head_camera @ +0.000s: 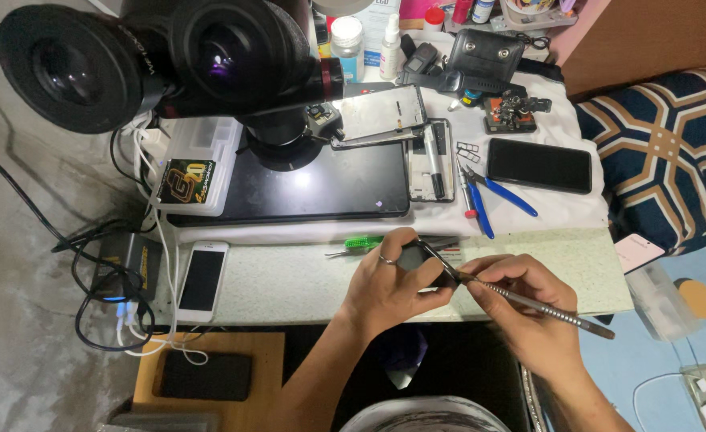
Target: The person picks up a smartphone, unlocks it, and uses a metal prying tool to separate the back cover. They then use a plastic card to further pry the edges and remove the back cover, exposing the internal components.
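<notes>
Setting: Cluttered repair bench [305, 280] with a pale speckled top, seen from my head camera; a big microscope [169, 56] looms over a black mat [305, 188].
Left hand: my left hand [385, 284], ring on one finger, pinches a small dark part [414, 258] between thumb and fingertips, closed on it just above the bench edge.
Right hand: my right hand [513, 308] is closed in a pen grip around a thin metal tool [529, 302], whose tip meets the part right where the left fingers hold it.
Handling: I judge the part light, stiff and fragile, best held by its edges as now; the tool looks rigid and slim, likely to slip off smooth surfaces.
Just beyond the grip: a green screwdriver [361, 242] lies on the bench, close to the left knuckles.
Farther out: blue-handled pliers [481, 196], a black phone [539, 165] and an opened phone frame [429, 160] lie on white cloth, well apart from both hands.
Left of the grip: a white phone [202, 280] lies flat near a tangle of cables [121, 320].
</notes>
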